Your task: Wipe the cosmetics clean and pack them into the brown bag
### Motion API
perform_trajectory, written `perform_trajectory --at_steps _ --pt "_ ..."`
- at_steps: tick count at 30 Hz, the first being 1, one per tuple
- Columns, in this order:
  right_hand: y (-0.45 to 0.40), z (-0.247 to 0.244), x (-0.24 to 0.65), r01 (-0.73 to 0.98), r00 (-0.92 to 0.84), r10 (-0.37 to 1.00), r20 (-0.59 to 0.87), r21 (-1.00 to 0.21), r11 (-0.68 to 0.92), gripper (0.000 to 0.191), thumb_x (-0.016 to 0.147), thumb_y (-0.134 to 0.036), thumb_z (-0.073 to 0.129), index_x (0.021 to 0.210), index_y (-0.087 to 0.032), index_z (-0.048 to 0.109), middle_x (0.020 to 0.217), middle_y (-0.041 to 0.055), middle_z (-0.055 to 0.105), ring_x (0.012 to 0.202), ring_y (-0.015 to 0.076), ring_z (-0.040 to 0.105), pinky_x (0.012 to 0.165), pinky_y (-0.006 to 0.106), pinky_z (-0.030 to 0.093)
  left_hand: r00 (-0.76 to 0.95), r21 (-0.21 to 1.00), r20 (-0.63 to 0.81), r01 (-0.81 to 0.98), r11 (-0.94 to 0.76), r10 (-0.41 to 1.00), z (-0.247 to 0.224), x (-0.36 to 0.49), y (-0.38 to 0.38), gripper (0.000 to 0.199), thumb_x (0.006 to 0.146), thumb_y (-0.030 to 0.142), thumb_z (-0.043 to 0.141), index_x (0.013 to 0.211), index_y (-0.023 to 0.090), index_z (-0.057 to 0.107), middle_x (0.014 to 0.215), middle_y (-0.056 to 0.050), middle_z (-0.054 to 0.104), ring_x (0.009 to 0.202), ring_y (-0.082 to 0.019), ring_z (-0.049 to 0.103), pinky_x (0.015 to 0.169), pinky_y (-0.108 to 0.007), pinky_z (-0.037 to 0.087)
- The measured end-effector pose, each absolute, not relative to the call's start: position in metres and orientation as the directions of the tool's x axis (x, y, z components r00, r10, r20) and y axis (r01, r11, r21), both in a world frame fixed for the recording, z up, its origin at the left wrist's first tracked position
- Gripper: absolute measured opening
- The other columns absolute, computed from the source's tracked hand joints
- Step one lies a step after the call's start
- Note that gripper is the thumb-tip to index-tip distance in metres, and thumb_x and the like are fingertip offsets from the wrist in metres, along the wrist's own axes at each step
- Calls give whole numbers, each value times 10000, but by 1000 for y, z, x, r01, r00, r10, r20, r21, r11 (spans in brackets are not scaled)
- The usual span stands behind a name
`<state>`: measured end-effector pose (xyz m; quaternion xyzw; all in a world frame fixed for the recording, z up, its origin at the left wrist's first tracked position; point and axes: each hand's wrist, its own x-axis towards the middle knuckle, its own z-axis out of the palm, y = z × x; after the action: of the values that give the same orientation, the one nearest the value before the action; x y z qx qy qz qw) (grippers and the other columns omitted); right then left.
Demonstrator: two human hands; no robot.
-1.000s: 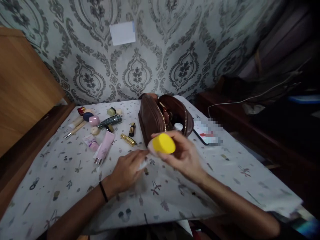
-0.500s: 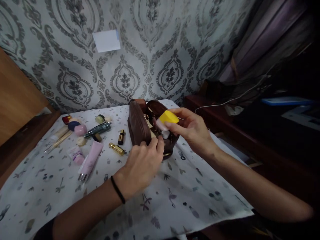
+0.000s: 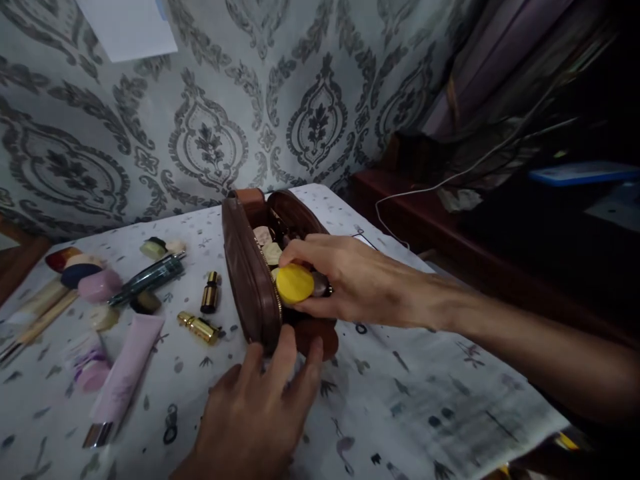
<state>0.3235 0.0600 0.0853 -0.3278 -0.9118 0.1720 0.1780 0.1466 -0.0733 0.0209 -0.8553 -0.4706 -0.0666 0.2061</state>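
Yellow sponge (image 3: pixel 295 283), or what looks like one: inside the mouth of the brown bag (image 3: pixel 247 273), near its zip edge. Right hand (image 3: pixel 357 277) comes in from 3 o'clock and grasps the sponge between thumb and fingers; a greyish object sits under the fingers, identity unclear. Pinch probably chosen because the mouth is narrow and crowded: pale pieces (image 3: pixel 273 253) lie at 11 o'clock of the sponge. Left hand (image 3: pixel 255 400), at 7 o'clock, has its fingers spread and visibly grips nothing; fingertips are at the bag's near end, perhaps to steady it, contact not certain. Bag stands upright, unzipped, presumably to give access from above. Outward on the cloth (image 3: pixel 395 393): black bottle (image 3: pixel 210 293) at 9 o'clock, gold vial (image 3: pixel 198 328) and pink tube (image 3: pixel 127 373) between 8 and 9, green tube (image 3: pixel 150 275) and pink puff (image 3: pixel 100 287) at 9, farther out. These lie loose, apparently laid aside within reach. Labels: faint marks on the pink tube, too blurred to read; no brand legible. White paper (image 3: pixel 131 30) on the wall, between 10 and 11: no writing discernible.
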Motion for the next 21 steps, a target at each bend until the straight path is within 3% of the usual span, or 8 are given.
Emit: perform_trajectory --at_steps 5,9,14,21 --pt "66 95 317 521 -816 577 42 -380 764 254 763 -226 752 972 -213 609 854 7 636 719 171 592 624 275 397 516 -199 303 857 -476 801 16 144 -75 590 843 236 603 1410 382 526 1294 -85 645 930 -257 671 527 -288 604" --pt "66 98 306 477 -866 500 -23 -338 811 200 775 -185 732 932 -178 608 967 45 657 774 175 603 644 283 414 506 -139 317 861 -489 802 13 142 -75 644 842 215 602 1448 394 482 1336 -85 618 950 -262 663 514 -280 591" --pt "66 93 294 512 -859 489 -156 -200 835 253 790 -156 697 1033 -136 634 1012 84 698 845 215 652 645 291 426 554 -205 327 832 -515 766 14 141 -74 608 809 208 607 1403 325 547 1306 -114 631 912 -265 671 480 -280 583" --pt "68 86 284 511 -847 488 -213 -67 857 320 785 -228 753 1072 -98 700 1041 144 738 936 289 690 732 343 476 577 -265 313 816 -514 755 20 144 -76 627 778 137 606 1386 285 564 1277 -128 648 915 -273 679 493 -289 598"
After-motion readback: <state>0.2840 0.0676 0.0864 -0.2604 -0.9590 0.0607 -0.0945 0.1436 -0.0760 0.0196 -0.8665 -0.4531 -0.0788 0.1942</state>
